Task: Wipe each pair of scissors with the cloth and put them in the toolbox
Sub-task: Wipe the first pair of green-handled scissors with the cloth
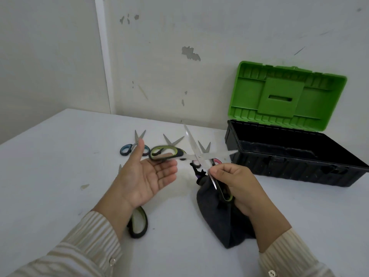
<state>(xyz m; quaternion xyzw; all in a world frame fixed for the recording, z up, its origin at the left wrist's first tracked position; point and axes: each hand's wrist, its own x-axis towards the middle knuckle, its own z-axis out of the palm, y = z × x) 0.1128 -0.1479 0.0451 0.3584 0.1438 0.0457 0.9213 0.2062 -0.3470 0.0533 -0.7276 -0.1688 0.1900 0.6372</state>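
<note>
- Scissors [199,156]: green-and-black pair, held off the bench [60,176] at frame centre and splayed wide into an X.
- Right hand [237,186]: fingers curled round one handle loop, lower centre-right. The same hand has the dark cloth [219,222] bunched under it, trailing down to the bench.
- Left hand [147,174]: palm up, fingers nearly straight, gripping nothing. Your fingertips sit just under the free handle loop; can't tell if they touch it.
- Key relation: the free loop points left, straight at your left hand. Its blade runs right toward the toolbox [289,166]. The other blade points up toward the wall.
- Left hand is the nearer one for that loop. My read: take it there, which lets the right bring the cloth up.
- Cloth sits below the pivot and the blades above it, apart. Wiping of this pair looks not yet done.
- Toolbox: right of frame, green lid [287,92] up, to the right of your right hand. That hand is nearer for the drop.
- Risk, judged: blades are wide open with one tip toward the box wall, so close them first.
- Other scissors [135,146] lie on the bench behind the hands. One more pair [138,222] lies partly under your left wrist.
</note>
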